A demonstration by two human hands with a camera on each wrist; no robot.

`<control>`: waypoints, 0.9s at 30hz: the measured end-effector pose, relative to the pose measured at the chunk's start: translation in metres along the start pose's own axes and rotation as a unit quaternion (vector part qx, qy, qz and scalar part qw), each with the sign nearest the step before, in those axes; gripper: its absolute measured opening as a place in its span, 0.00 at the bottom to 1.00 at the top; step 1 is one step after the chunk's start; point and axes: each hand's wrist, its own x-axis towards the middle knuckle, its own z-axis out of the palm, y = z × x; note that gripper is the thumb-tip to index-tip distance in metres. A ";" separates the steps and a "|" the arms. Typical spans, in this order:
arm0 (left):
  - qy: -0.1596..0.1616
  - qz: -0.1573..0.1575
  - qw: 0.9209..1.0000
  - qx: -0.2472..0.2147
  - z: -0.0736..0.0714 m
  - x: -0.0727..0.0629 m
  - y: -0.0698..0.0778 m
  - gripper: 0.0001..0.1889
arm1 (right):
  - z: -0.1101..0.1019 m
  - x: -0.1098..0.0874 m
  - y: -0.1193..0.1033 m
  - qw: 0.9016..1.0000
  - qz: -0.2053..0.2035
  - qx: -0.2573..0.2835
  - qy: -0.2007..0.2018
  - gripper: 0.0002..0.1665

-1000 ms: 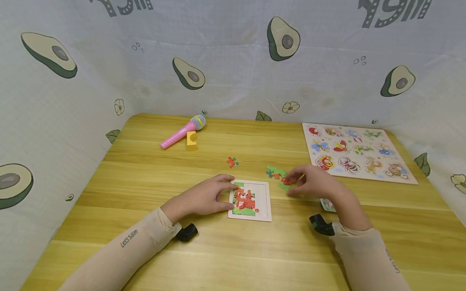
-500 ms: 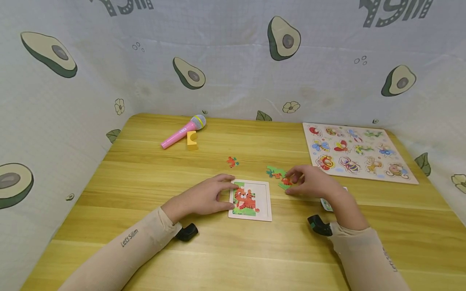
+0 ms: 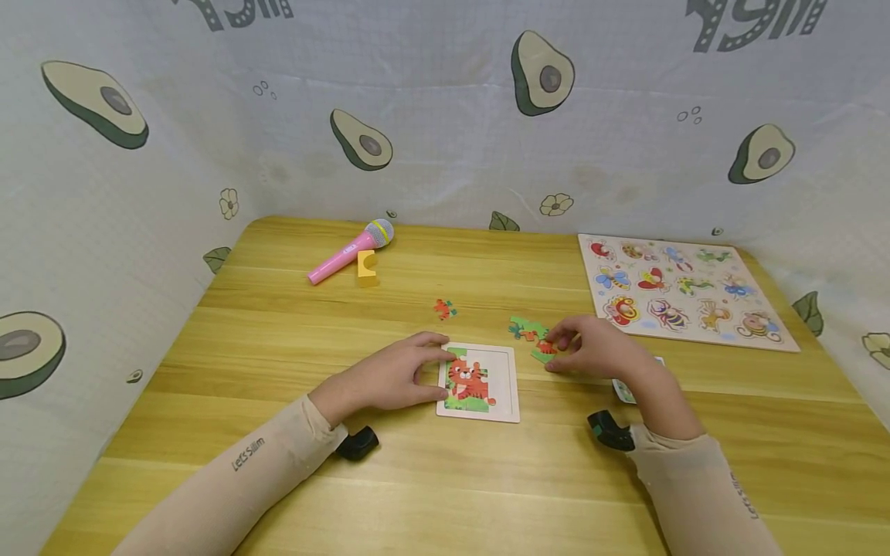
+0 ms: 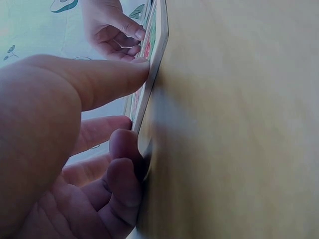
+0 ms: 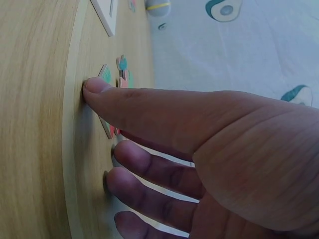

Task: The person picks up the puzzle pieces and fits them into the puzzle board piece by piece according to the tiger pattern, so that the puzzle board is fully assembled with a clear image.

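A wooden jigsaw board (image 3: 502, 386) lies on the table, its left part filled with pieces of a tiger picture (image 3: 467, 376). At its left edge is my left hand (image 3: 389, 376), thumb and index finger spread on the rim. In the left wrist view the left thumb (image 4: 117, 79) lies straight across the board's edge, the lower fingers bent beside it. My right hand (image 3: 594, 347) pinches a green and orange jigsaw piece (image 3: 544, 353) between thumb and fingers, close over the table. More green and orange pieces (image 3: 525, 327) lie right beside it. The right index fingertip is mostly hidden behind the thumb (image 5: 134, 102).
One loose orange piece (image 3: 443, 310) lies behind the board. A pink toy microphone (image 3: 344, 259) and a yellow block (image 3: 366, 269) are at the back left. A large insect puzzle board (image 3: 684, 292) fills the back right. Partly under my right wrist is a small card-like item (image 3: 623, 391).
Over the last second my right hand has shifted slightly left, and the piece at its fingers has turned a little. My left hand and the board stay put.
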 end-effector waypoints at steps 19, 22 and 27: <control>-0.001 0.001 1.000 0.002 0.000 0.001 -0.001 0.29 | 0.006 0.004 0.002 0.999 0.000 0.001 0.033 0.23; -0.001 0.000 1.000 0.003 0.000 0.001 -0.001 0.29 | 0.010 0.008 0.001 0.999 0.000 -0.006 0.043 0.26; 0.000 0.000 1.000 0.002 0.000 0.001 -0.001 0.29 | 0.018 0.013 -0.003 0.998 0.013 -0.020 0.058 0.28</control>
